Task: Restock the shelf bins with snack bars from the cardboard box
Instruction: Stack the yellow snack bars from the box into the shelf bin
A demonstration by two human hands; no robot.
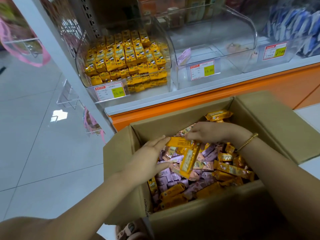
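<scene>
An open cardboard box [119,163] sits on the floor below me, full of yellow and pink snack bars. Inside the box my left hand [147,158] holds yellow snack bars [187,159] between straight fingers and thumb. Just beyond it my right hand [207,131], with a gold bracelet at the wrist, pinches the end of one yellow bar [178,142]. On the shelf above, the left clear bin [161,30] is packed with yellow bars. The middle clear bin [242,19] is nearly empty, with a few pink items inside.
A blue-packet bin [294,28] stands at the right of the shelf. Price tags [110,91] hang on the bin fronts. The orange shelf base [225,99] runs behind the box. Grey tiled floor [34,135] lies to the left, with pink bags hanging on a rack.
</scene>
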